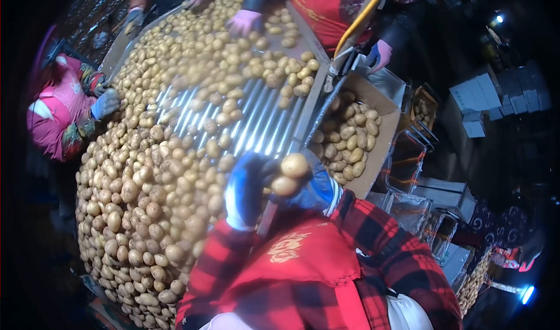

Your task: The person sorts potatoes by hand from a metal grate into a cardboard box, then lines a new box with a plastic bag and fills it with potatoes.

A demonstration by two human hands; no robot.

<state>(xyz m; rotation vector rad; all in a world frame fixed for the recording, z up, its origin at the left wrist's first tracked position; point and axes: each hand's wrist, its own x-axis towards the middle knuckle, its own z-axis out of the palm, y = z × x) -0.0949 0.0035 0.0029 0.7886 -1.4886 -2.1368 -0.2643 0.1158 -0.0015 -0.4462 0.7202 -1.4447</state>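
Note:
Close in front of my red apron, my right hand (pixel 317 191) wears a blue glove and is closed around two potatoes (pixel 293 165), one above the other. Its dark fingers are partly hidden behind them. To the left of these potatoes is my left hand (pixel 244 191), in a blue and white glove with a dark palm side. Motion smears its fingers, so I cannot see whether they hold anything. Beneath it lie a metal slatted sorting table (pixel 259 120) and a large heap of potatoes (pixel 134 207).
A cardboard box (pixel 382 137) holding potatoes stands right of the table's metal rim (pixel 318 91). Across the table, a co-worker's pink-gloved hand (pixel 244 23) touches potatoes. Another person's grey glove (pixel 106 104) is at the left edge. White boxes (pixel 475 93) are stacked far right.

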